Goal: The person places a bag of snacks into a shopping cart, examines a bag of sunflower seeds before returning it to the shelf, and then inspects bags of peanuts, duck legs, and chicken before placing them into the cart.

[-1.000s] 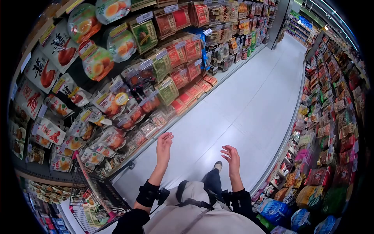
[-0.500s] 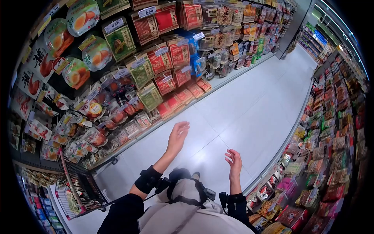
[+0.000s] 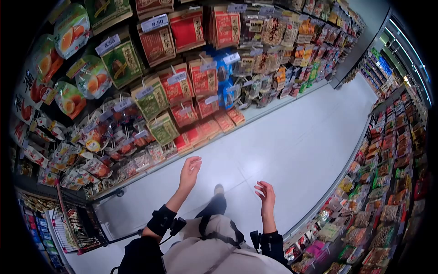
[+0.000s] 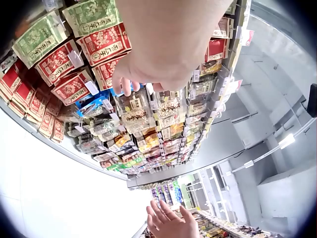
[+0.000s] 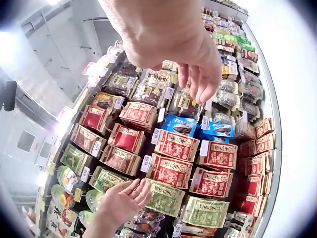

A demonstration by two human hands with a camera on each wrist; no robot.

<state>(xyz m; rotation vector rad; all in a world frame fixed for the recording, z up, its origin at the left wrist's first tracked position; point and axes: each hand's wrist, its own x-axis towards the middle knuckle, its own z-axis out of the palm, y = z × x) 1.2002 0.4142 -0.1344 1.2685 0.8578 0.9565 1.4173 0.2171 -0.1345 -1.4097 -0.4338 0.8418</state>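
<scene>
The left hand (image 3: 190, 172) is raised over the pale floor, fingers loosely bent, holding nothing. To its right the right hand (image 3: 266, 197) is up at a similar height, relaxed and empty. Neither touches the shelves or the other hand. Beyond the left hand hang red packets (image 3: 178, 86) and green packets (image 3: 151, 97) with price tags. In the left wrist view the left hand (image 4: 171, 39) fills the top and the right hand (image 4: 172, 221) shows at the bottom. The right wrist view has the right hand (image 5: 168, 44) above and the left hand (image 5: 119, 206) below.
A wire shopping cart (image 3: 85, 228) with some packets inside stands at the lower left. Shelving full of packets (image 3: 365, 219) curves along the right side. The aisle floor (image 3: 292, 137) runs between, up to a grey pillar (image 3: 360, 41). One shoe (image 3: 219, 188) is visible below.
The view has moved along the aisle; the hanging red and green packets look larger and the cart sits further left. The legs have changed position in stride. Both hands stay empty, swinging slightly.
</scene>
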